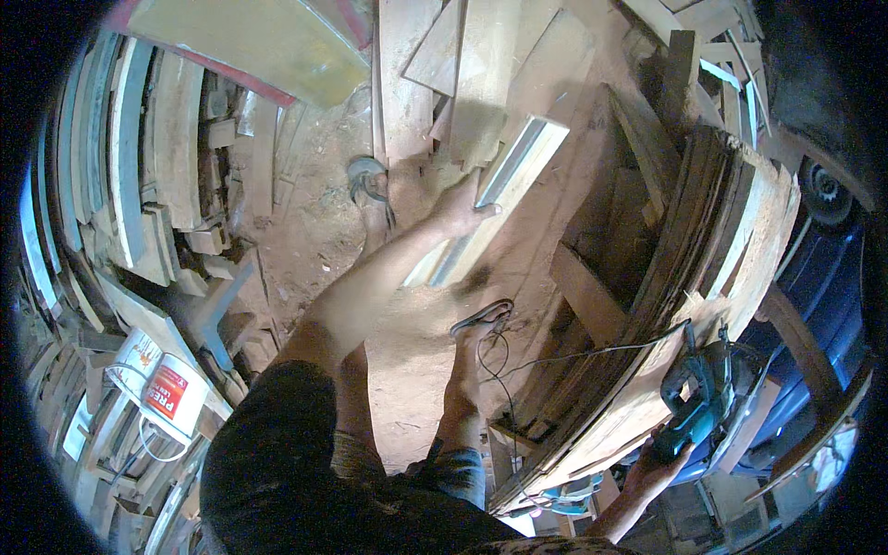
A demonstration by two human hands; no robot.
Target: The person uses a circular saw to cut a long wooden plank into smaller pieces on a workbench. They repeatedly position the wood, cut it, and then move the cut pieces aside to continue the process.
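Observation:
My left hand (467, 209) grips a narrow wooden board (525, 151) with a dark lengthwise stripe, held at a slant in mid-view above the dirt floor (305, 245). At the lower right, my right hand (659, 464) is closed on a teal and black corded power tool (698, 416), which sits at the edge of a long stack of planks (731, 231). Its cable runs leftward over the planks and hangs down by my sandalled right foot (481, 324).
Timber (176, 139) is piled along the left, with a white bucket (139, 370) on it. Flat boards (398, 74) and a yellowish panel (250, 42) lie ahead. A blue vehicle (823, 324) stands beyond the plank stack at right, and leaning offcuts (592, 296) rest against that stack.

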